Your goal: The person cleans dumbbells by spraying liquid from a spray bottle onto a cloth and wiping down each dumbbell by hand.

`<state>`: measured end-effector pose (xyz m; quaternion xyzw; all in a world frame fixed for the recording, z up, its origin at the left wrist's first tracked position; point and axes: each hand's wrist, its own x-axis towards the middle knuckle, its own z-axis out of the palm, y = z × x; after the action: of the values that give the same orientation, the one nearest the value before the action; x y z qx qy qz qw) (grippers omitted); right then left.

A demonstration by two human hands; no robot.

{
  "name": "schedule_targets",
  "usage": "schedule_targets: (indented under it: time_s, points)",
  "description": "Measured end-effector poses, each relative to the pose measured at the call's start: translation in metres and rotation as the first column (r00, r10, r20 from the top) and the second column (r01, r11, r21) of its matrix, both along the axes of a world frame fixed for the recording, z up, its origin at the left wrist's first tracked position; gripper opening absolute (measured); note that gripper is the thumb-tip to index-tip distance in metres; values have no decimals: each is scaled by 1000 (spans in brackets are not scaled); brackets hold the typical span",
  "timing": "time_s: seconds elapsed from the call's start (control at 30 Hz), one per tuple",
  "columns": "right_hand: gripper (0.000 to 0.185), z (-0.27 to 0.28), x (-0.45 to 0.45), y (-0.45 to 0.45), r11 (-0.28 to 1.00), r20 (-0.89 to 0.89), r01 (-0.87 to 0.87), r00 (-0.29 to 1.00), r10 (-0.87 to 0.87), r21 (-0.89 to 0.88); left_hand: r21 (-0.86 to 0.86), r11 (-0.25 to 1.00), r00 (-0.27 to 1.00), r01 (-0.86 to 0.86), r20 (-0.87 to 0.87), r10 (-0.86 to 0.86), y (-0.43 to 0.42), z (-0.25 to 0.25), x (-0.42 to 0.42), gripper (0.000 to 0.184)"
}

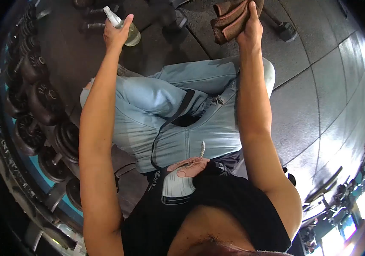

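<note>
In the head view, my left hand point(115, 35) is wrapped round a clear spray bottle point(134, 36) with a white nozzle, tilted at the upper left. Pale yellowish liquid seems to be inside it. A folded brown cloth point(229, 22) is gripped in my right hand point(251, 32) at the top, right of centre. Both arms reach forward, past my crossed legs. Just right of the cloth lies a dumbbell point(286, 31) on the floor. Another dark dumbbell point(175, 20) rests between my two hands, farther forward.
Along the left stands a rack with several dark round-headed dumbbells point(46, 102). More dumbbells point(93, 26) lie on the floor beyond my left hand. Dark rubber tiles point(293, 102) cover the floor. Gym equipment point(340, 192) and bright windows stand at the far right.
</note>
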<state>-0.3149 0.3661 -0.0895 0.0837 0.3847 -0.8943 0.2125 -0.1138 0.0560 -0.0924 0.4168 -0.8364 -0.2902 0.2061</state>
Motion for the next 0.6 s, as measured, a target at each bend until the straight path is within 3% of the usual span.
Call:
schedule_targets:
  time_s: [0.03,0.07,0.13,0.17,0.2,0.27,0.33,0.43,0.5,0.6]
  points:
    - [58,0,-1,1,1000,10,19,1000,-19,-24,-185,983,995,23,-89,-40,-4,-9,-5,64]
    - [56,8,5,0,998,-24,59,998,-58,34,-203,978,995,43,-76,-60,-4,-12,-4,64]
    - [51,2,7,-1,971,-57,126,992,-116,203,-201,979,971,25,-227,-71,-6,-13,-14,43]
    - [50,-1,4,-2,957,-81,123,991,-105,262,-221,971,988,97,-99,-122,-11,-13,-13,29]
    - [49,-3,8,-4,938,-86,101,993,-77,330,-223,966,987,130,-68,-148,-2,-10,-10,29]
    - [45,0,4,-15,977,21,-194,981,193,89,-265,820,836,508,-77,-543,15,-1,-12,26]
    - [42,-10,-6,-37,915,53,-403,914,402,27,-266,722,748,639,-6,-664,47,11,-10,29]
    - [39,-26,-27,-73,854,101,-519,850,517,-8,-71,758,755,649,-65,-652,82,12,-3,34]
    - [39,-55,-42,-102,710,84,-632,726,682,-310,-55,749,748,661,-31,-663,94,13,0,32]
    - [40,-59,-38,-112,691,92,-567,740,667,-449,-50,742,743,669,10,-669,92,12,-2,26]
